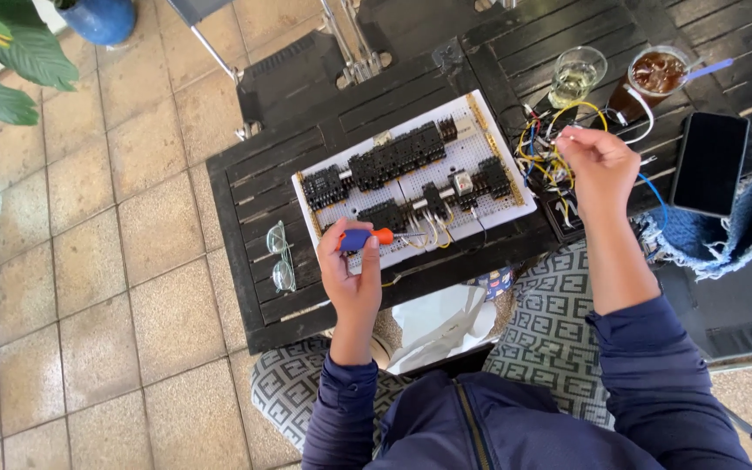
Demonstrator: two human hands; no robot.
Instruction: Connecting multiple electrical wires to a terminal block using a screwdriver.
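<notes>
- while it rests near the front edge of the white perforated board point(480, 152), the left hand point(352, 274) is closed around a small screwdriver point(365, 238) with a blue and orange handle, its thin shaft pointing right across the board.
- black relay blocks point(398, 157) sit in rows on that board, with yellow wires point(435, 233) looping near the screwdriver's tip.
- raised just off the board's right end, the right hand point(600, 165) pinches a wire out of a tangle of yellow, blue and white wires point(543, 148), fingers drawn together.
- the board lies on a dark slatted table point(254, 174); a pair of glasses point(280, 257) lies on the table left of the left hand.
- beyond the right hand stand a clear glass point(578, 74) and a cup of dark iced drink point(657, 74) with a straw.
- a black phone point(708, 163) lies face up at the right, just beside a blue knitted cloth point(741, 222).
</notes>
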